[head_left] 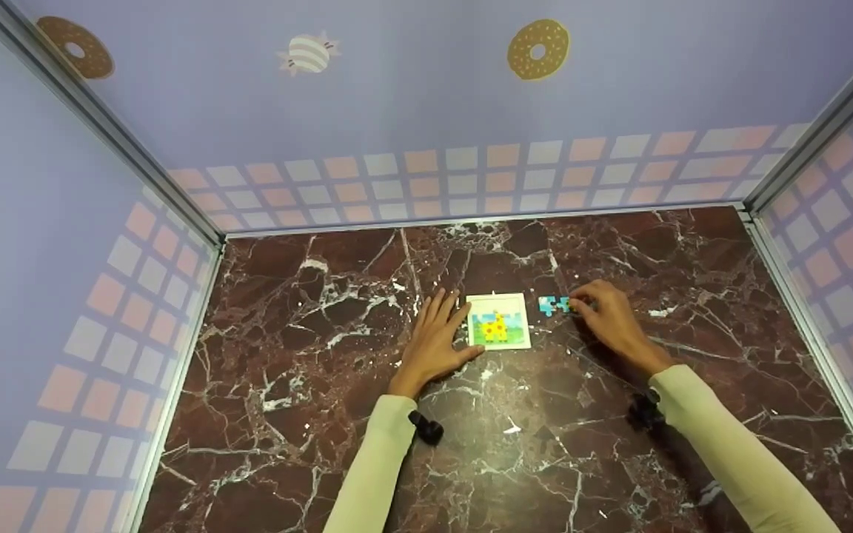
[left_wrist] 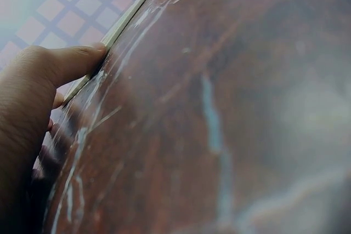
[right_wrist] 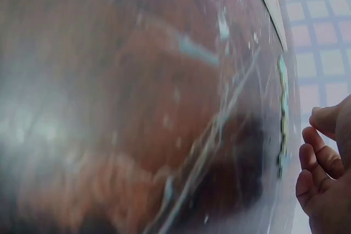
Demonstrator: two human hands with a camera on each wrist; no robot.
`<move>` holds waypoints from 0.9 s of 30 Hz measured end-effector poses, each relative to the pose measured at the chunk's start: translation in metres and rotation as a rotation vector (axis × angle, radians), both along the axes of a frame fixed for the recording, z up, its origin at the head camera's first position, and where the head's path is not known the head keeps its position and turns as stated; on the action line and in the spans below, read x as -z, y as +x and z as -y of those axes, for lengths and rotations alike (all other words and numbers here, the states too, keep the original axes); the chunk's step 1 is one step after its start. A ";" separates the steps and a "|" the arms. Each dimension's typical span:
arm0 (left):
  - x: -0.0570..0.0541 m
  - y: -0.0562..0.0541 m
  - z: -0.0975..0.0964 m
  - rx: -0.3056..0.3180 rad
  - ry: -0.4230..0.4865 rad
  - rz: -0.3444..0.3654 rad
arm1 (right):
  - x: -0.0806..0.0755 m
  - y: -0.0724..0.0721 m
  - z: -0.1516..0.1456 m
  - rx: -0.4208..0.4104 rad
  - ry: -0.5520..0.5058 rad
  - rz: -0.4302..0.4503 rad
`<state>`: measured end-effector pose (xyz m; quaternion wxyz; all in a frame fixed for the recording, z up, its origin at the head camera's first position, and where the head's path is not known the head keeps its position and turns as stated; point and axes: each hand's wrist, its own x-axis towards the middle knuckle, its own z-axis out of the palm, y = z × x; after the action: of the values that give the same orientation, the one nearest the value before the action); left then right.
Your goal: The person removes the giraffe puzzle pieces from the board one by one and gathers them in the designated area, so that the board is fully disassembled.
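Note:
A small square puzzle board (head_left: pixel 497 300) with a pale frame lies mid-table. A yellow giraffe on green and blue fills its lower part; its upper part is bare. My left hand (head_left: pixel 434 342) rests at the board's left side, fingers spread, the thumb (left_wrist: pixel 82 58) against its near edge. To the right of the board lie blue jigsaw pieces (head_left: pixel 549 304), seen edge-on as a thin strip of pieces (right_wrist: pixel 283 113) in the right wrist view. Just over their right end is my right hand (head_left: pixel 610 314), with fingers loosely bent. No piece shows between its thumb and fingers.
The brown marbled tabletop (head_left: pixel 308 414) carries white veins. A lilac back wall (head_left: pixel 412 111) with printed squares closes off the far side. Side panels stand at the left (head_left: pixel 86 296) and right (head_left: pixel 841 200), with metal strips along their edges.

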<state>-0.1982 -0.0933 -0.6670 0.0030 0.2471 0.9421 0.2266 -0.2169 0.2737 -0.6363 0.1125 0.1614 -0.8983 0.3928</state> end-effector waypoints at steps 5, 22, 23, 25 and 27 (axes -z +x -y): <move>-0.001 -0.002 -0.001 0.002 -0.005 -0.006 | -0.006 0.003 0.015 -0.048 0.001 0.013; 0.000 -0.002 -0.001 0.000 0.004 -0.017 | -0.007 0.009 0.056 -0.182 0.048 -0.005; 0.000 -0.002 0.000 0.001 0.003 -0.020 | -0.007 0.009 0.058 -0.187 0.052 -0.011; 0.001 -0.002 0.000 -0.001 0.000 -0.015 | -0.007 0.010 0.062 -0.192 0.062 -0.014; 0.002 -0.001 0.000 -0.002 -0.003 -0.006 | -0.008 0.010 0.066 -0.198 0.070 -0.015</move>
<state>-0.1994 -0.0931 -0.6687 0.0003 0.2468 0.9427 0.2244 -0.2069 0.2073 -0.6286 0.0741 0.2561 -0.8904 0.3690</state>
